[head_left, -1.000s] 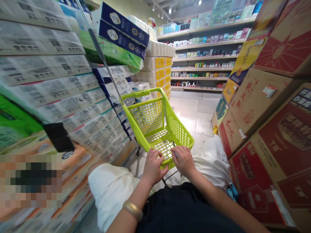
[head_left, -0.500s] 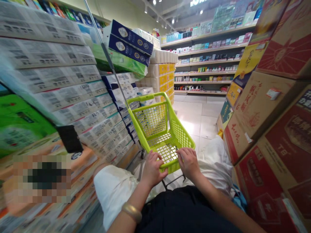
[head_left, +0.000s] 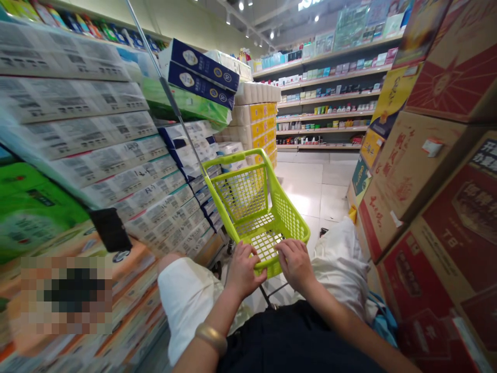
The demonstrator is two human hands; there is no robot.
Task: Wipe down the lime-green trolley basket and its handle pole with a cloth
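A lime-green plastic shopping cart [head_left: 289,207] with lattice walls stands between my knees, and nothing lies in its basket. My left hand [head_left: 245,269] wraps the near rim at its left part, fingers over the edge and thumb lower down. On the same rim, further right, my right hand [head_left: 295,261] has its fingers curled over the edge. Its thumb is mostly hidden. The cart's raised handle bar [head_left: 233,157] is at the far side. Below the basket, thin dark metal legs show in part.
On the left rise stacked paper packs [head_left: 116,147], with a black phone-like object [head_left: 111,229] near them on a thin pole [head_left: 171,98]. Cardboard cartons [head_left: 411,160] are piled close on the right. Pale floor tiles [head_left: 303,181] lead to stocked shelves [head_left: 330,88].
My right hand has slid slightly left along the rim, nearer to my left hand. My knees have shifted a little, and a dark shoe now shows beyond the right one.
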